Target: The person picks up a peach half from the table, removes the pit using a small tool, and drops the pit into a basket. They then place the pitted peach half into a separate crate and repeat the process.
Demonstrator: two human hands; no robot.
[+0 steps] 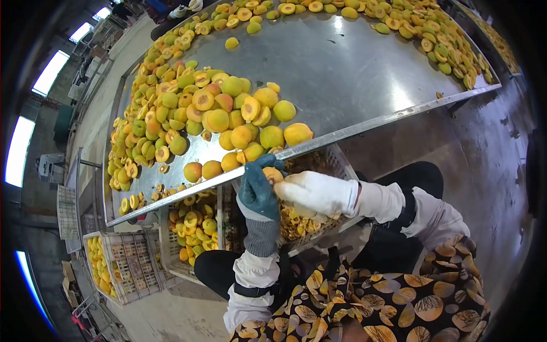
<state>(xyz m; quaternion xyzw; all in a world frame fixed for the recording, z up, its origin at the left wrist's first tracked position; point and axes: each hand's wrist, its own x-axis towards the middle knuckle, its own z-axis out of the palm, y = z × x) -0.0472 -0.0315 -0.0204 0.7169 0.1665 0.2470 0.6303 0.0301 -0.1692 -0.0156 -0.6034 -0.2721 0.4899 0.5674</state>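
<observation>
My left hand (257, 192), in a blue-green coated glove with a grey cuff, is closed around a yellow peach half (272, 174) just off the table's front edge. My right hand (320, 194), in a white glove, has its fingers curled together and touches that peach half from the right. Whatever sits inside the right fingers is hidden. Below both hands stands a crate holding brown and orange peach scraps (299, 225). Close by on the table lie whole and cut yellow peaches (241, 137), some halves showing pits or hollows.
The metal table (342, 74) has a raised rim and carries more peach halves (433, 40) along its far side. Under its left end are a crate of peaches (194, 225) and another plastic crate (134, 259). Another person's gloved hand (178, 11) shows at the top left.
</observation>
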